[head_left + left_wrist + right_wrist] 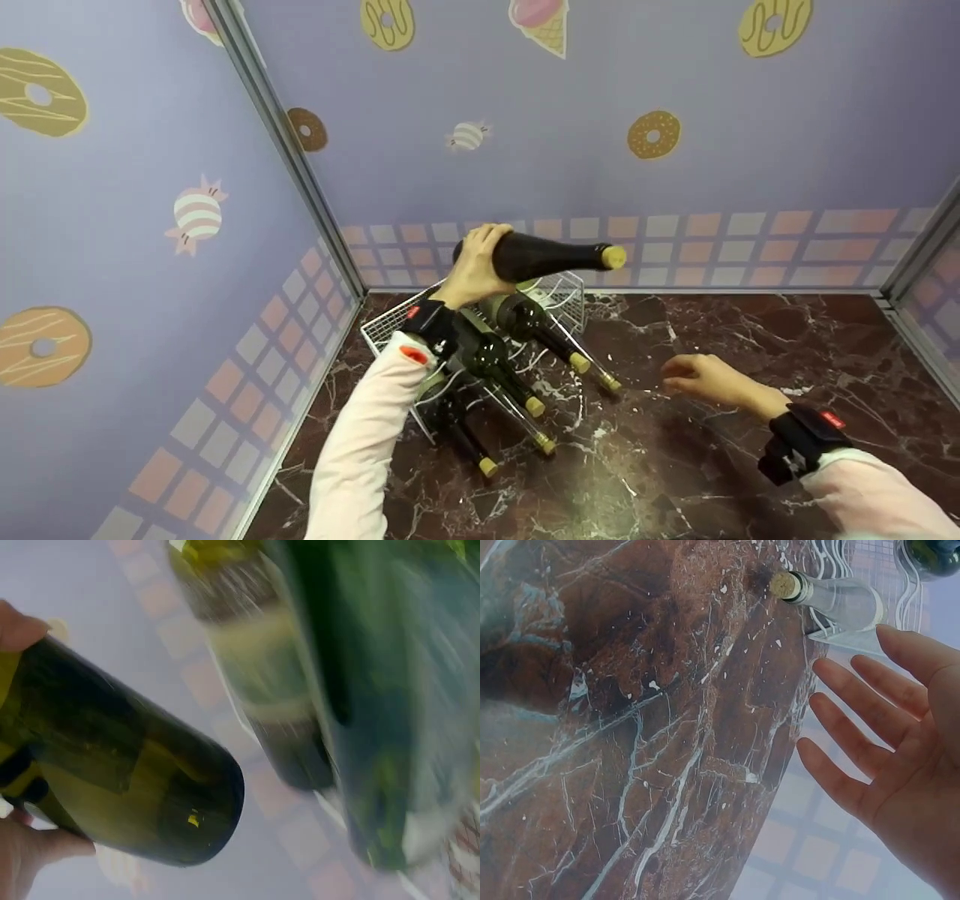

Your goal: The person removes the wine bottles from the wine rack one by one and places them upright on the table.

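My left hand [478,262] grips a dark wine bottle [544,256] round its body, holding it almost level above the white wire rack [570,296]. Its yellow-topped neck points right in the head view; in the left wrist view the base of this bottle [150,765] shows between thumb and fingers. Beneath, several corked bottles [491,360] lie in the rack with necks sloping toward the front right. My right hand [709,379] hovers over the marble surface right of the rack, fingers loosely extended and holding nothing. A clear corked bottle [840,600] is nearest to it.
The dark red marble tabletop [660,465] runs under the rack and off to the right. Patterned panels [570,150] stand behind and on the left, joined by a metal corner post [292,165]. The rack sits close to that back left corner.
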Tool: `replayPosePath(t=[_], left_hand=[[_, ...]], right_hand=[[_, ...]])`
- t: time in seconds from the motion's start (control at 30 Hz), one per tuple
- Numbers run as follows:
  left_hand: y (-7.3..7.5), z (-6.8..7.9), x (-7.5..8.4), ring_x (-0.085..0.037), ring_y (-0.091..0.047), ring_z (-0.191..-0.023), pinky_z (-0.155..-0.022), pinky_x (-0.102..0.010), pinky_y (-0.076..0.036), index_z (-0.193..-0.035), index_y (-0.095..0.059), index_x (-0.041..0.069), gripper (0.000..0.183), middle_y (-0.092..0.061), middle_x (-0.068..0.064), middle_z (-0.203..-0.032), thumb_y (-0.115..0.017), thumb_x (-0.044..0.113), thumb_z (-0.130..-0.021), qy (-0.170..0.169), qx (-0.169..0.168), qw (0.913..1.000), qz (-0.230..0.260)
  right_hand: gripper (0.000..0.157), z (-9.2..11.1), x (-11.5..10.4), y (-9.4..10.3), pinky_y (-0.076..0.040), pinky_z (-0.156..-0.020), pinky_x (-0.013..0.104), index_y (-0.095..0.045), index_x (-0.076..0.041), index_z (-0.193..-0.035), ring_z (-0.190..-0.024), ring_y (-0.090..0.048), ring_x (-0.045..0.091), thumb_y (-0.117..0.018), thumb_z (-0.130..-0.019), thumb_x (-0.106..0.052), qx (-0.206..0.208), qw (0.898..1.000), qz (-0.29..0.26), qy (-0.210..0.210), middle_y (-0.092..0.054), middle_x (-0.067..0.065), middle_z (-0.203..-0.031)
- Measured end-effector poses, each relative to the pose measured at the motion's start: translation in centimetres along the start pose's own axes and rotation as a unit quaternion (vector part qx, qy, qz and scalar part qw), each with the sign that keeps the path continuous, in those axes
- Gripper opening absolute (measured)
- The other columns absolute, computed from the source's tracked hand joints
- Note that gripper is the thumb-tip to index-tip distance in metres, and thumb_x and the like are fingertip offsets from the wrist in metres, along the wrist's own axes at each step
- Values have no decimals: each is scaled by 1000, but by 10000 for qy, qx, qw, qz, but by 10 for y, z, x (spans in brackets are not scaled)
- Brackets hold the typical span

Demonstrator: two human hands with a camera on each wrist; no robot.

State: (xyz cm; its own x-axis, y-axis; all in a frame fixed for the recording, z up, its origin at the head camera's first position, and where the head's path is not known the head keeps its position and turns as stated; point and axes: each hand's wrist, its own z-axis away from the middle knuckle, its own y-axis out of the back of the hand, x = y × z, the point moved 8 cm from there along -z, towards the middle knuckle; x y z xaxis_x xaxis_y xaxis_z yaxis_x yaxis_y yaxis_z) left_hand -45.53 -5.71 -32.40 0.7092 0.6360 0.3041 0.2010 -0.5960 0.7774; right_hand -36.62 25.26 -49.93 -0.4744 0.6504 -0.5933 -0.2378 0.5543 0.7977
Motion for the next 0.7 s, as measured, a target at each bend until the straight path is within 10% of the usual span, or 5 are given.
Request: replayPosePath(t=[0.43,0.7], left_hand=[[-31,-27,46,-30,-58,-113,-104,-38,-45,-128,-52,2,79,-61,-16,-120,-86,10,-56,495,973,9864,1228],[-56,-21,67,-31,-59,-115,-106,-32,-43,-126,-51,0,74,-63,-18,-123,-87,3,-61,1191,1268,9421,2865]], right_hand=[[26,2,4,11,-59,-71,28,-65,7,-112,-82,-73,25,-62,-96,-13,29,9992,-330,-210,-72,23,-100],[34,5,8,18,-57,-73,30,-62,6,-121,-91,-72,29,-60,-98,-19,-31,9984,-206,-521,-71,21,-107]])
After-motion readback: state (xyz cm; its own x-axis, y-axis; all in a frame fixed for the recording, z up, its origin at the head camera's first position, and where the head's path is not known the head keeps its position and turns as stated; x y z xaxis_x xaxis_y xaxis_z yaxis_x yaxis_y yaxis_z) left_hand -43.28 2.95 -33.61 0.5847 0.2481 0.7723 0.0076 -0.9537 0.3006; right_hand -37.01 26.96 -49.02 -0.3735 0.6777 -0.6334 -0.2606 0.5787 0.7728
